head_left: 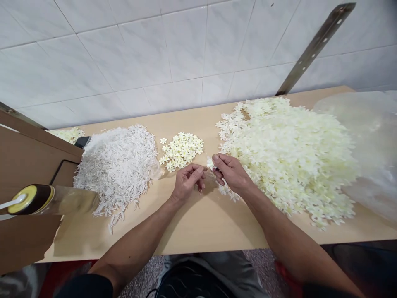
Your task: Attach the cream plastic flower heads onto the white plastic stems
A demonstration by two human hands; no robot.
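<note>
Between thumb and fingers of my right hand (230,171) is a pale artificial flower (210,163). My left hand (189,181) is just to its left, closed in a pinch, and what it grips is too small to make out. Behind my left hand lies a small pile of pale yellow flowers (182,150). A large heap of similar flowers (291,153) spreads beside my right hand. On the left is a heap of thin white stick-like pieces (119,161), with a small clear container (156,171) at its right edge.
A clear jar with a yellow and dark lid (71,200) stands at the left by a cardboard box (34,157). Clear plastic sheeting (372,136) lies on the right of the wooden table (211,236). A tiled wall (186,45) and a metal strip (313,49) are behind.
</note>
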